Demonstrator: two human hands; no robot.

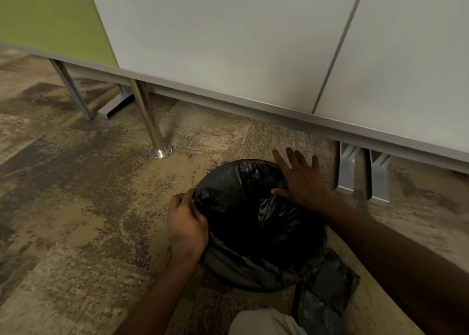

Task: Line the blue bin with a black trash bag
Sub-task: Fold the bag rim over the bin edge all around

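Note:
A black trash bag (243, 223) is draped over a round bin on the carpet and covers it fully, so no blue of the bin shows. My left hand (186, 225) is closed on the bag's edge at the left rim. My right hand (303, 179) lies flat with fingers spread on the far right rim, its thumb pressing the bag. Loose bag plastic (327, 291) trails onto the floor at the lower right.
Grey partition panels (228, 42) stand just behind the bin, with a green panel (43, 14) at the left. A chrome leg (152, 121) meets the carpet left of the bin. Two grey metal feet (363, 174) sit at the right. My knee (264, 322) is at the bottom.

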